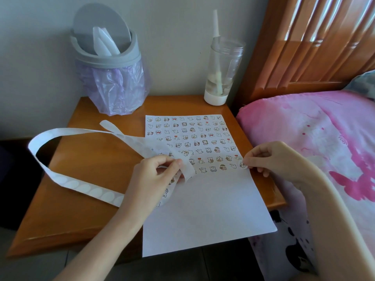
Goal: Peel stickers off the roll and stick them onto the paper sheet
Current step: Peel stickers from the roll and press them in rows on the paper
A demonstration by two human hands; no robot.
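A white paper sheet [205, 209] lies on the wooden bedside table [85, 163], its upper half covered with rows of small cartoon stickers. A long white backing strip [67, 184] from the sticker roll loops across the table's left side and off its edge. My left hand [154, 179] pinches the strip's end over the sheet's left part. My right hand [267, 157] pinches a small round sticker [242, 164] at the sheet's right edge, at the end of the lowest sticker row.
A grey swing-lid bin [109, 57] with a purple bag stands at the table's back left. A clear plastic bottle [222, 72] with a white base stands at the back right. A pink bed [316, 142] and wooden headboard [308, 43] flank the right side.
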